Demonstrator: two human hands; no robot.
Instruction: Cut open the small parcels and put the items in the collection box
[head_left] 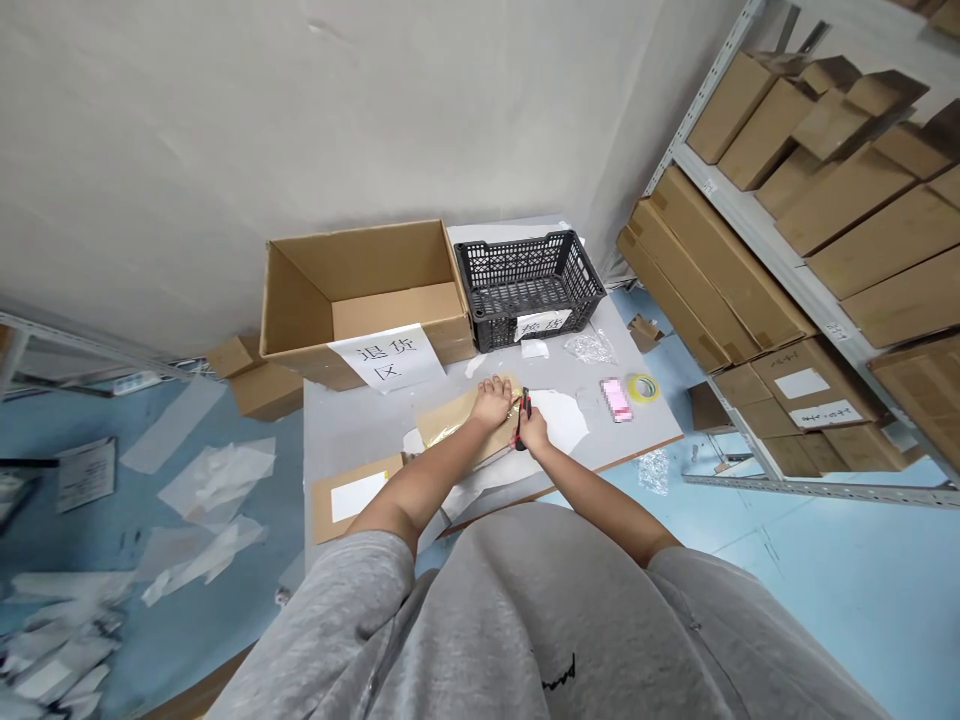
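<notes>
My left hand [493, 401] lies flat with its fingers stretched out on a brown cardboard piece [442, 420] that has shiny clear tape along it. In my right hand [533, 430] is a red and black box cutter [523, 415], its tip at the right end of the cardboard. White paper [561, 425] spreads beneath and to the right of the cardboard. Whether the blade is out is too small to tell.
On the table [465, 512] stand a large open cardboard box [360, 370] and a black plastic crate [491, 332]. A tape roll [643, 388], a pink-screened phone [616, 399] and bubble wrap [590, 347] lie rightward. Shelves of boxes [847, 205] rise at right; paper [217, 480] litters the floor.
</notes>
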